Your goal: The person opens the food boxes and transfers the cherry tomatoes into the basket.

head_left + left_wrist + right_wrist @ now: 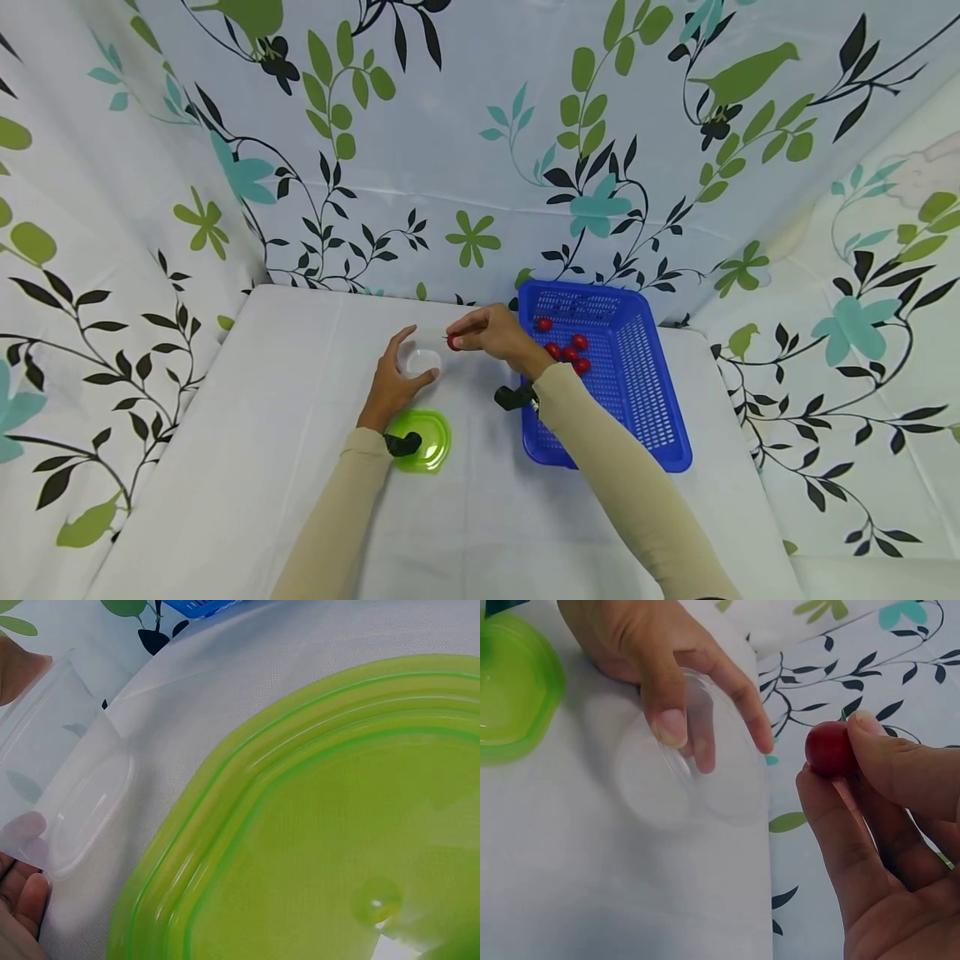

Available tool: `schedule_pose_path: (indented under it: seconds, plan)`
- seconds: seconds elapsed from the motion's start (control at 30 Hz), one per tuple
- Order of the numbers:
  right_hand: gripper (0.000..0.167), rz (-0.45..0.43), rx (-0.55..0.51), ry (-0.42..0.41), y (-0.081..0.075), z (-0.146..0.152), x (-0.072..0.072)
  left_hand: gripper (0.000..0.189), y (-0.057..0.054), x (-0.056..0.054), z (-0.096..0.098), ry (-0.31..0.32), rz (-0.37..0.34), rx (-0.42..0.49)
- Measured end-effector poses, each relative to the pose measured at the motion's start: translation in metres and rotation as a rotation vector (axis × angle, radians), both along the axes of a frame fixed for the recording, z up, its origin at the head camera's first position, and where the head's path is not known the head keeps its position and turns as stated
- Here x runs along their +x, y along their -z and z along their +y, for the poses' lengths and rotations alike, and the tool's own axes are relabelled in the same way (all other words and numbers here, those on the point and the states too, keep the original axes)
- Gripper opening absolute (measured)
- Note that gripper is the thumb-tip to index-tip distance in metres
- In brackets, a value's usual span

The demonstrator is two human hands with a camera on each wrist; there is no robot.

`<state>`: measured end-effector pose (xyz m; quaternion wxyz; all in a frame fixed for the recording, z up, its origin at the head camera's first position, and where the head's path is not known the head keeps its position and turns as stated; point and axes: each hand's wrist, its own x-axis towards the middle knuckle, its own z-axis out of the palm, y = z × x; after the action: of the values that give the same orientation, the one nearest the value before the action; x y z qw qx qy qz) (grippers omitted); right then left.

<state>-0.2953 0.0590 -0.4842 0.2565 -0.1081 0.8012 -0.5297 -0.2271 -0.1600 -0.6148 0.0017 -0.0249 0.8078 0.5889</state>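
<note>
My left hand [392,385] grips a small clear plastic container [422,362], thumb on one side and fingers round the other. In the right wrist view the container [731,784] tilts on the white cloth with its mouth towards the right hand. Between thumb and fingertips my right hand [501,336] pinches a red cherry tomato [830,750] with a bit of green stem, just right of the container and apart from it. The container [90,780] looks see-through and shows no contents in the left wrist view.
A green plastic lid [433,440] lies on the white table [300,375] below the left wrist. Right of it stands a blue perforated basket [660,400], holding several cherry tomatoes [570,353] at its left side. A patterned curtain [450,167] hangs behind.
</note>
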Motion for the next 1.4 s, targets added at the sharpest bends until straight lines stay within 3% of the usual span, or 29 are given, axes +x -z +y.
schedule_pose_path:
  seconds: [0.47, 0.97, 1.4]
  plan:
    - [0.025, 0.026, -0.08, 0.007, -0.01, 0.02, 0.005, 0.093, 0.003, 0.0, 0.0, -0.001, 0.012, 0.032]
    - [0.021, 0.058, -0.061, 0.087, -0.01, 0.047, 0.004, 0.094, 0.004, 0.0, -0.001, 0.011, 0.019, 0.038]
    - [0.022, 0.03, -0.07, 0.16, -0.013, 0.074, 0.004, 0.093, 0.001, 0.002, -0.001, 0.005, 0.006, 0.032]
